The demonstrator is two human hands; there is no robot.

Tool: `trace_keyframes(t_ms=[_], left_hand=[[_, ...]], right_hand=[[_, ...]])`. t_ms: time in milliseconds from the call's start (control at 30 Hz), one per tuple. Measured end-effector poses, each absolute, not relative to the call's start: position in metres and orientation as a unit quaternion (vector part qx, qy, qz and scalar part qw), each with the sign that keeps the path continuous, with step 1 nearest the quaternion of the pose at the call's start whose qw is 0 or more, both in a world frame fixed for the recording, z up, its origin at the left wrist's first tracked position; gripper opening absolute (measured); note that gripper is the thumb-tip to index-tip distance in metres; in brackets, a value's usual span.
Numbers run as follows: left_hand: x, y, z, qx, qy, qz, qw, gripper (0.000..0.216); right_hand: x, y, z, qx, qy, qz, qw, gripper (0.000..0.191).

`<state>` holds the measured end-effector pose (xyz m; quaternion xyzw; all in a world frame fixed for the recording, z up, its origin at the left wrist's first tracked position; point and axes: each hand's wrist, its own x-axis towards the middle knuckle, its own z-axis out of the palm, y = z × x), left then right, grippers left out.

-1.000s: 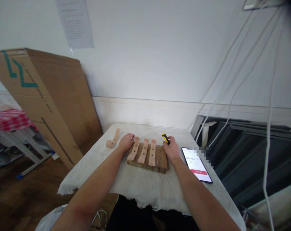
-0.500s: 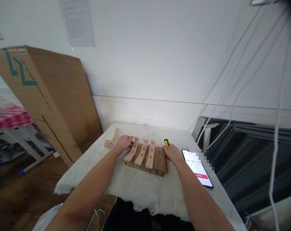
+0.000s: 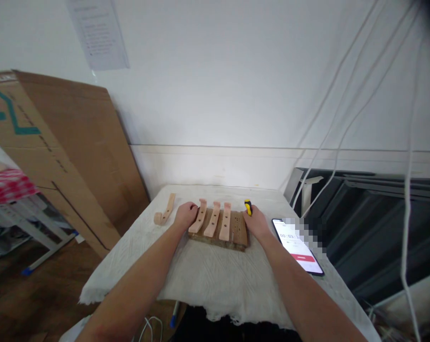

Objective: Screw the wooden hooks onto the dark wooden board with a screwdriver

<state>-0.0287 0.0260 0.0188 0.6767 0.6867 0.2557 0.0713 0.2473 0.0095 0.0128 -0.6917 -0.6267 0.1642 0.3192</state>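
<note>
A dark wooden board lies on the white cloth-covered table; three pale wooden hooks lie across it. My left hand rests curled at the board's left end, touching the leftmost hook. My right hand sits at the board's right end, closed round a screwdriver with a yellow and black handle that sticks up from the fist. A fourth wooden hook lies loose on the cloth to the left of my left hand.
A phone with a lit timer screen lies right of my right hand. A big cardboard box leans on the wall at left. Dark panels stand at right, white cables hang above them.
The view has shifted a little to the right and down. My left hand has curled more tightly against the leftmost hook; the right hand keeps the screwdriver by the board.
</note>
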Motion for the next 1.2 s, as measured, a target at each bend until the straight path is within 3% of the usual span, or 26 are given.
trace_keyframes(t_ms=[267,667,900,1100,1200], left_hand=[[-0.027,0.017,0.028,0.679,0.69,0.25,-0.003,0.033],[-0.061,0.003,0.066,0.64,0.664,0.362,-0.135,0.029],[-0.078,-0.002,0.079,0.563,0.704,0.415,-0.125,0.031],[-0.093,-0.012,0.083,0.493,0.792,0.348,-0.088,0.037],[-0.101,-0.015,0.074,0.477,0.838,0.262,-0.03,0.061]], right_hand=[[0.252,0.014,0.001,-0.685,-0.621,0.149,0.351,0.022],[0.254,0.016,-0.005,-0.683,-0.615,0.153,0.365,0.025],[0.253,0.014,-0.007,-0.662,-0.619,0.138,0.4,0.035],[0.247,0.003,0.007,-0.621,-0.622,0.097,0.467,0.039],[0.237,-0.013,0.02,-0.601,-0.625,0.096,0.489,0.043]])
